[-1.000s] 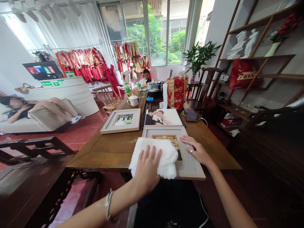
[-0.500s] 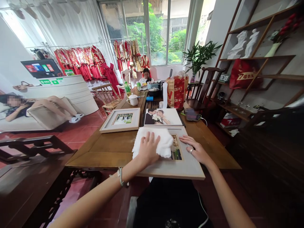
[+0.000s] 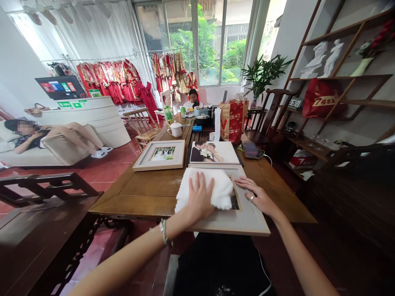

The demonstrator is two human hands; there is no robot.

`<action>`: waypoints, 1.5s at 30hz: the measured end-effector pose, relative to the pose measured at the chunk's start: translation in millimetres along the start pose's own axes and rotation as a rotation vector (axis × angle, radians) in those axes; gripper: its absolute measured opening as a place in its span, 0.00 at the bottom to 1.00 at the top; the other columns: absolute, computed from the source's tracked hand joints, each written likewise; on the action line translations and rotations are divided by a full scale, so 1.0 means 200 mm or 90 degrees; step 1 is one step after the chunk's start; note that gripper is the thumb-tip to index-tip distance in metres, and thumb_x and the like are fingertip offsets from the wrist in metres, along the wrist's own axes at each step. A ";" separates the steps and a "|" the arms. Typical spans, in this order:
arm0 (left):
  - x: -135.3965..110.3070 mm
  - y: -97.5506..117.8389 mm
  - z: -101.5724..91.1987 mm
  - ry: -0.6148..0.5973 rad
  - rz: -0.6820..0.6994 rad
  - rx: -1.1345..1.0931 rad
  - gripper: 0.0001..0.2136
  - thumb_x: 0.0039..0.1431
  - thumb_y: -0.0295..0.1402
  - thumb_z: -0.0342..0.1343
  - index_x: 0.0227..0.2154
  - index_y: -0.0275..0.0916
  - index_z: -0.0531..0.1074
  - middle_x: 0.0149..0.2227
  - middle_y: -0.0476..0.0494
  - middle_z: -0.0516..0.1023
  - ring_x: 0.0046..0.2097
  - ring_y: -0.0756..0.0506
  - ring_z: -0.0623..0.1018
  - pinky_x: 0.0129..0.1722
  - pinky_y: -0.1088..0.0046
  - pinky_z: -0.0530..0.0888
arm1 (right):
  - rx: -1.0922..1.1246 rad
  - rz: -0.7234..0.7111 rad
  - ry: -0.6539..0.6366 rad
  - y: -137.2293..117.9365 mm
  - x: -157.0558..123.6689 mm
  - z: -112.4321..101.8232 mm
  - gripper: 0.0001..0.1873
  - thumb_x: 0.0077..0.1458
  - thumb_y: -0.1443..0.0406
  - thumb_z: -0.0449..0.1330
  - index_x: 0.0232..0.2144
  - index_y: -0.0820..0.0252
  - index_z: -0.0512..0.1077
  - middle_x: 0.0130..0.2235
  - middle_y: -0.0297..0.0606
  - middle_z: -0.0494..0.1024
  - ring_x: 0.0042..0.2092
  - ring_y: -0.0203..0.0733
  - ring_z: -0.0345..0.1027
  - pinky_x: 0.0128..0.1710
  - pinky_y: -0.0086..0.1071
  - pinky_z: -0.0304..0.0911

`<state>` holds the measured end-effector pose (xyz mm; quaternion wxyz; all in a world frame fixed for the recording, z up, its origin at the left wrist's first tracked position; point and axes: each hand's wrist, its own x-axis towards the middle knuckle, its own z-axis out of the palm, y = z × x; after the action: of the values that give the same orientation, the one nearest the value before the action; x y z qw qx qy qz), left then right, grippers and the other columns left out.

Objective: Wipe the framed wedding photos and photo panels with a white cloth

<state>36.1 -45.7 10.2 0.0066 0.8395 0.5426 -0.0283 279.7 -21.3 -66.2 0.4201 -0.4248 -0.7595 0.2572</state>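
My left hand (image 3: 200, 195) lies flat with fingers spread on a folded white cloth (image 3: 222, 183). Under the cloth is a picture frame (image 3: 247, 225) with a light wood edge and a pale mat, overhanging the table's near edge. The cloth hides much of the small picture at its centre; only a dark strip shows at its right. On the frame's right side rests my right hand (image 3: 257, 197), its fingers stretched out and a ring on one of them. Just beyond lies a photo print of a couple (image 3: 216, 153), and a second framed picture (image 3: 160, 154) sits to its left.
The wooden table (image 3: 129, 193) also holds a phone with a cable (image 3: 253, 151), a red paper bag (image 3: 234, 121), a white teapot (image 3: 176, 129) and a green bottle (image 3: 168, 116). One person sits at the far end; another lies on a sofa (image 3: 58, 154) at left.
My left hand and the cloth have slid to the right over the frame, covering more of the inner picture. My right hand stays on the frame's side. The whole view has shifted slightly.
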 end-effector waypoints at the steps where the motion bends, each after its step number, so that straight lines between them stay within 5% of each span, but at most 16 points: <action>1: 0.08 -0.03 -0.01 0.012 0.012 -0.001 0.40 0.45 0.31 0.56 0.61 0.35 0.44 0.64 0.26 0.38 0.64 0.28 0.36 0.58 0.44 0.42 | 0.001 0.002 0.002 0.00 0.00 0.00 0.21 0.50 0.69 0.53 0.47 0.52 0.71 0.54 0.37 0.70 0.60 0.47 0.51 0.60 0.52 0.46; 5: 0.29 -0.08 -0.01 0.053 0.106 -0.008 0.39 0.47 0.28 0.53 0.62 0.38 0.42 0.65 0.31 0.35 0.64 0.32 0.35 0.59 0.48 0.43 | 0.005 0.007 0.004 0.00 0.00 0.01 0.21 0.50 0.69 0.53 0.47 0.52 0.71 0.54 0.38 0.69 0.61 0.47 0.51 0.60 0.52 0.46; 8: 0.27 -0.04 0.01 0.032 0.156 -0.015 0.38 0.48 0.30 0.53 0.62 0.42 0.43 0.65 0.34 0.40 0.64 0.31 0.39 0.59 0.47 0.45 | 0.010 0.017 0.015 0.01 0.00 0.01 0.20 0.49 0.69 0.54 0.45 0.53 0.73 0.54 0.41 0.69 0.60 0.49 0.52 0.59 0.52 0.49; 13: -0.07 0.06 -0.06 -0.075 0.218 -0.033 0.38 0.45 0.31 0.55 0.61 0.44 0.48 0.64 0.34 0.47 0.63 0.29 0.47 0.57 0.45 0.52 | 0.010 0.009 0.016 0.00 0.00 0.01 0.19 0.49 0.68 0.54 0.44 0.54 0.73 0.52 0.41 0.71 0.59 0.49 0.54 0.59 0.52 0.48; 17: -0.39 0.03 -0.17 -0.189 0.122 -0.041 0.41 0.42 0.29 0.56 0.61 0.44 0.46 0.64 0.35 0.46 0.63 0.30 0.48 0.58 0.47 0.53 | 0.011 0.010 0.022 -0.02 0.00 0.01 0.20 0.49 0.68 0.54 0.44 0.53 0.73 0.52 0.39 0.72 0.59 0.49 0.54 0.60 0.53 0.46; 20: -0.48 -0.04 -0.18 -0.214 0.041 -0.014 0.43 0.40 0.29 0.56 0.62 0.45 0.44 0.65 0.37 0.42 0.64 0.32 0.44 0.59 0.48 0.51 | 0.011 0.016 0.022 -0.02 0.00 0.01 0.21 0.48 0.69 0.53 0.45 0.52 0.73 0.53 0.38 0.71 0.59 0.48 0.53 0.60 0.52 0.46; 23: -0.39 -0.12 -0.11 -0.148 0.029 0.021 0.43 0.41 0.29 0.55 0.62 0.45 0.43 0.65 0.38 0.40 0.65 0.34 0.41 0.60 0.50 0.46 | 0.010 0.009 0.011 -0.02 -0.01 0.01 0.21 0.48 0.70 0.53 0.45 0.52 0.73 0.53 0.38 0.71 0.60 0.48 0.52 0.60 0.53 0.45; 30: 0.13 -0.20 -0.01 0.067 -0.043 0.027 0.37 0.49 0.31 0.52 0.62 0.37 0.43 0.64 0.31 0.43 0.64 0.32 0.43 0.59 0.50 0.44 | 0.009 0.004 0.001 -0.01 -0.01 0.01 0.22 0.49 0.71 0.53 0.47 0.53 0.71 0.54 0.38 0.69 0.61 0.47 0.50 0.60 0.53 0.45; 34: 0.23 -0.15 -0.01 0.076 -0.080 0.006 0.35 0.51 0.34 0.51 0.62 0.39 0.45 0.64 0.31 0.44 0.64 0.29 0.44 0.58 0.46 0.45 | 0.017 0.013 0.008 -0.01 -0.01 0.01 0.22 0.49 0.71 0.53 0.46 0.53 0.72 0.54 0.38 0.70 0.61 0.47 0.51 0.60 0.52 0.45; 39: -0.06 -0.02 0.00 -0.038 0.022 0.014 0.39 0.47 0.39 0.55 0.62 0.42 0.45 0.64 0.31 0.43 0.63 0.27 0.42 0.57 0.43 0.44 | 0.010 0.015 0.017 -0.01 0.00 0.01 0.22 0.49 0.70 0.53 0.46 0.52 0.72 0.54 0.38 0.70 0.61 0.47 0.52 0.60 0.52 0.45; 45: -0.45 0.10 0.03 -0.089 0.064 0.000 0.48 0.41 0.41 0.58 0.63 0.42 0.35 0.65 0.31 0.37 0.63 0.26 0.35 0.57 0.41 0.41 | 0.009 0.004 0.018 -0.01 0.00 0.01 0.21 0.49 0.69 0.53 0.46 0.52 0.72 0.53 0.39 0.71 0.60 0.48 0.52 0.60 0.53 0.45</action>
<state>16.9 -135.1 8.2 0.0461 0.8615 0.4982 -0.0863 277.1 -22.2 -66.4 0.4328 -0.4278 -0.7504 0.2580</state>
